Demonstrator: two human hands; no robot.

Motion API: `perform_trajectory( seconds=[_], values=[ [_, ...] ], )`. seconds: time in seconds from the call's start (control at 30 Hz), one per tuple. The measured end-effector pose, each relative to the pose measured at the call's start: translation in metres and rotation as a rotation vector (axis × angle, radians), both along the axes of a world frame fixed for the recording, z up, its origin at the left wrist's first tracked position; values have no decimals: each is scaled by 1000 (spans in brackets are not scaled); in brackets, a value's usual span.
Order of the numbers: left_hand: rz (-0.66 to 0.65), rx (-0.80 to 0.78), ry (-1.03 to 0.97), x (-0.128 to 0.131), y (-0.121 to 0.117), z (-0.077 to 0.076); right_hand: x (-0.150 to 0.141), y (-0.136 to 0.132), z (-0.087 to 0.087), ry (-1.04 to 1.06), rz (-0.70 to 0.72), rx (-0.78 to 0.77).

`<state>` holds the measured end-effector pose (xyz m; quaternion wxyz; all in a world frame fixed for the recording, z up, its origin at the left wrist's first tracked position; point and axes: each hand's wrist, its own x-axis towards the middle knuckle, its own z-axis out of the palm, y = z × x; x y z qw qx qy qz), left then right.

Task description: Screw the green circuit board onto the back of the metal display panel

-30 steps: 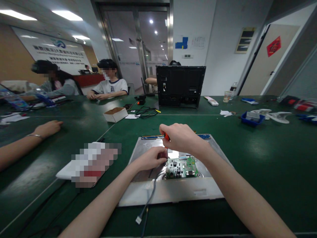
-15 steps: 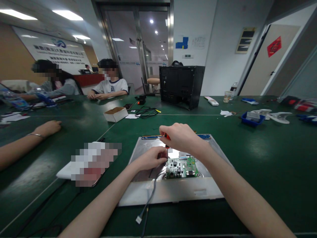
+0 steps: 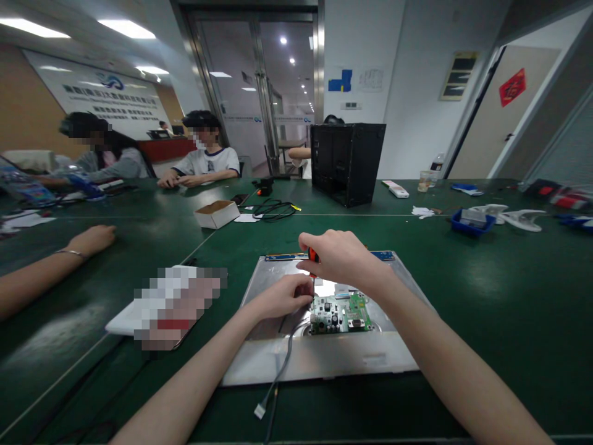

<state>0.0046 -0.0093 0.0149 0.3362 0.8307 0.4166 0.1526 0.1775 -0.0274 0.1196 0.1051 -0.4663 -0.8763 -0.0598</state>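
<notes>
A flat silver display panel lies on the table in front of me, bearing a green circuit board. From above, my right hand grips a screwdriver with a red and black handle, its shaft pointing down at the board's upper left corner. My left hand is closed by that corner, fingertips near the shaft's tip; whether they pinch the tip or a screw is hidden. A grey cable with a white plug runs from the board's left side over the panel's front edge.
A blurred-out white and pink item lies left, near another person's forearm and hand. Farther back are a small open box, coiled black cable, a black case and a blue tray. People sit across the table.
The black case at the back has turned and shifted slightly right, showing more of its side. My right hand's grip has changed slightly, with more of the screwdriver handle showing; my left hand stays put.
</notes>
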Motion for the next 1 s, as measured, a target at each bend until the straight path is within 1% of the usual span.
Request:
perform_trajectory(
  seconds=[0.17,0.53,0.77,1.0],
  values=[
    [-11,9,-13,0,0,0,-1,1,2,-17,-40,-9],
    [-6,31,5,0,0,-1,0,-2,-1,2,13,-1],
    [-32,50,-17,-1,0,-1,0,1,1,-2,-22,6],
    [-20,72,9,-2,0,-3,-1,-2,-1,-10,-14,13]
  ],
)
